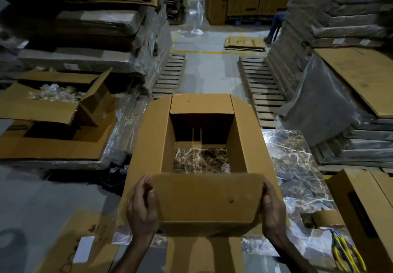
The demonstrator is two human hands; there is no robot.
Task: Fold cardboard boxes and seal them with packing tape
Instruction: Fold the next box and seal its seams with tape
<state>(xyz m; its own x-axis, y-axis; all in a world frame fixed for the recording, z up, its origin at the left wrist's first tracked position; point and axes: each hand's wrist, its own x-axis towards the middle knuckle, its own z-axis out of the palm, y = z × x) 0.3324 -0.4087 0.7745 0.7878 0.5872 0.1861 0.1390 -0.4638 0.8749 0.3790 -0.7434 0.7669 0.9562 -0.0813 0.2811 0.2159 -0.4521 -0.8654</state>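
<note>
A brown cardboard box (148,143) stands on the marble-patterned table (297,166) in front of me, its top open and its side and far flaps spread outward. Through the inside I see the marble surface, so the bottom is open there. The near flap (208,198) is blurred and tilted over the opening. My left hand (141,209) grips the flap's left edge with curled fingers. My right hand (273,209) grips its right edge. A roll of brown packing tape (323,219) lies on the table to the right of the box.
Yellow-handled pliers (344,251) lie at the table's right. An open carton of clear plastic items (53,96) sits left. Flat cardboard stacks (95,28) and wrapped stacks (350,28) flank an aisle with wooden pallets (261,85). A fan (196,19) and a person's leg (276,25) are far back.
</note>
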